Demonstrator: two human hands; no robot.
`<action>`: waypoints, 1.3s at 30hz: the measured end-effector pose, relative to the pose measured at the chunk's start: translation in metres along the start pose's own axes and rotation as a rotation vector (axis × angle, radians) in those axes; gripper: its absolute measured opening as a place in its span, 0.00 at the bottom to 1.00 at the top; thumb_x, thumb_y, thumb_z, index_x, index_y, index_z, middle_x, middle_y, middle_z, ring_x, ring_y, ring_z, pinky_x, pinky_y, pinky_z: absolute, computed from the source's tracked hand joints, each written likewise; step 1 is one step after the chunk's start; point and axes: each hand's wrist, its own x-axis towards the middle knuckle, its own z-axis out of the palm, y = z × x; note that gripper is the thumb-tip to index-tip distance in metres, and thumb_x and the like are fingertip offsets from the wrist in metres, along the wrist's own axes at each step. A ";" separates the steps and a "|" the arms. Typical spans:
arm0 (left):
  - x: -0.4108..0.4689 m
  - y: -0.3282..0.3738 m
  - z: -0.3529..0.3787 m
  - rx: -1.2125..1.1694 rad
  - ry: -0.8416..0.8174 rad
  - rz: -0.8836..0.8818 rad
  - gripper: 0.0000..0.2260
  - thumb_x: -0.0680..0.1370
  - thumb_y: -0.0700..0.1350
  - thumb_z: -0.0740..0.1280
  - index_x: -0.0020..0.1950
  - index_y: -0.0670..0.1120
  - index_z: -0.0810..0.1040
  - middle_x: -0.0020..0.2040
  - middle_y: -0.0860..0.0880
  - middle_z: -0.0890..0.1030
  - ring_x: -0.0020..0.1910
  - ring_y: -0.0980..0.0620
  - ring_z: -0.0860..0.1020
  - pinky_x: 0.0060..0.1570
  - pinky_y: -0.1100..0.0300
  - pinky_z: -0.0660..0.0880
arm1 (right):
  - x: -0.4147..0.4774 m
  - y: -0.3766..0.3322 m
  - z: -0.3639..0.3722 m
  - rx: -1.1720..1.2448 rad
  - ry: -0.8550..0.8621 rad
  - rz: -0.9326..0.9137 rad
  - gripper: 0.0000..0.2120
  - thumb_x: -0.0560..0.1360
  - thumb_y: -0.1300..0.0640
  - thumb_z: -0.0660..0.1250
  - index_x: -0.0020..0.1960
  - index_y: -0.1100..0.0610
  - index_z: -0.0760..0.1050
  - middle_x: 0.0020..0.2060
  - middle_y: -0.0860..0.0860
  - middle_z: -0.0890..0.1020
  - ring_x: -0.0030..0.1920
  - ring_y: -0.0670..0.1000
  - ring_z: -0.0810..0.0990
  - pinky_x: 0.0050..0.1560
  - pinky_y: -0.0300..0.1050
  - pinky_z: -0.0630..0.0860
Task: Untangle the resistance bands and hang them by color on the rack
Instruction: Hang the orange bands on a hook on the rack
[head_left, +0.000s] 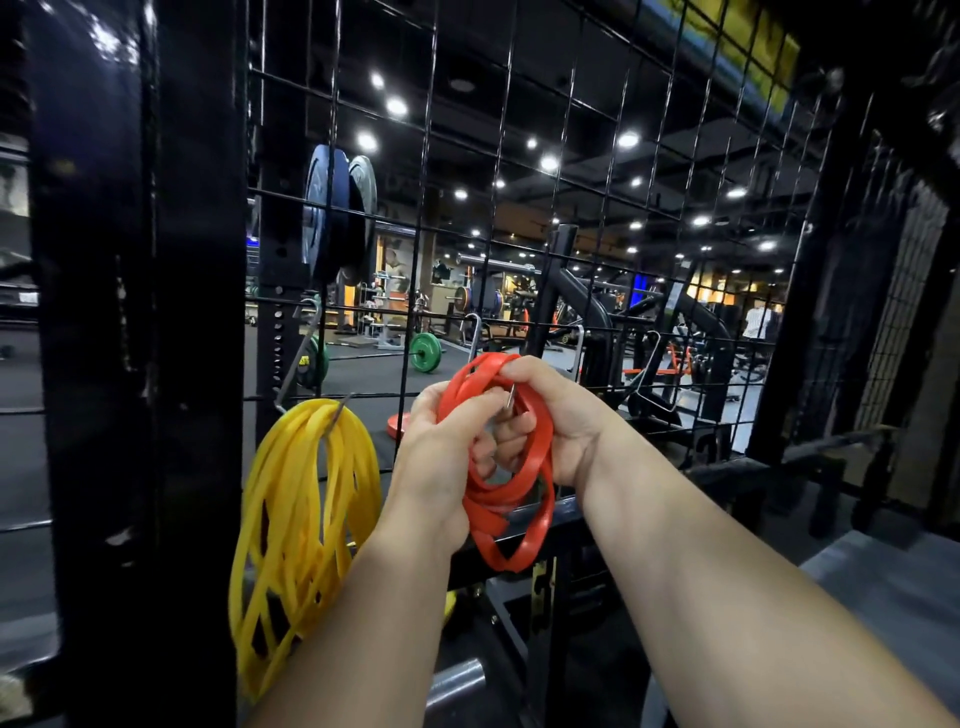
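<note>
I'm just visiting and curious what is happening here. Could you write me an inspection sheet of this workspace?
Surface: black wire grid rack with metal hooks; some bare hooks.
Job's things: yellow bands hang bunched on a hook at the left; red bands bunched, a hook tip showing among them.
Clutter: nothing seen.
Grippers: left hand and right hand both grip the red bands.
Cables: nothing seen.
Surroundings: gym behind the grid, green weight plate, ceiling lights.

Both forearms reach forward, wrists close together. The left hand (439, 447) and right hand (558, 415) curl their fingers (524, 371) round the bands (511, 540).
</note>
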 end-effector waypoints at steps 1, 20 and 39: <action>0.001 0.000 -0.001 0.008 -0.017 0.008 0.15 0.74 0.42 0.72 0.57 0.41 0.71 0.31 0.49 0.80 0.27 0.55 0.78 0.27 0.62 0.69 | 0.000 0.000 0.000 0.001 -0.008 0.006 0.18 0.56 0.50 0.79 0.33 0.62 0.77 0.23 0.53 0.76 0.18 0.42 0.70 0.25 0.33 0.71; 0.000 -0.019 0.004 0.035 0.182 0.003 0.14 0.78 0.55 0.65 0.54 0.46 0.79 0.47 0.38 0.84 0.41 0.43 0.83 0.53 0.40 0.77 | -0.003 0.023 -0.009 0.189 0.055 -0.132 0.16 0.62 0.47 0.75 0.34 0.60 0.78 0.27 0.50 0.77 0.19 0.41 0.70 0.21 0.33 0.69; -0.013 -0.032 -0.005 0.206 0.239 0.004 0.12 0.77 0.59 0.64 0.49 0.52 0.77 0.32 0.53 0.73 0.33 0.53 0.71 0.39 0.50 0.72 | -0.010 0.026 -0.005 0.135 0.225 -0.211 0.07 0.64 0.55 0.74 0.35 0.59 0.83 0.32 0.51 0.81 0.22 0.42 0.73 0.24 0.30 0.71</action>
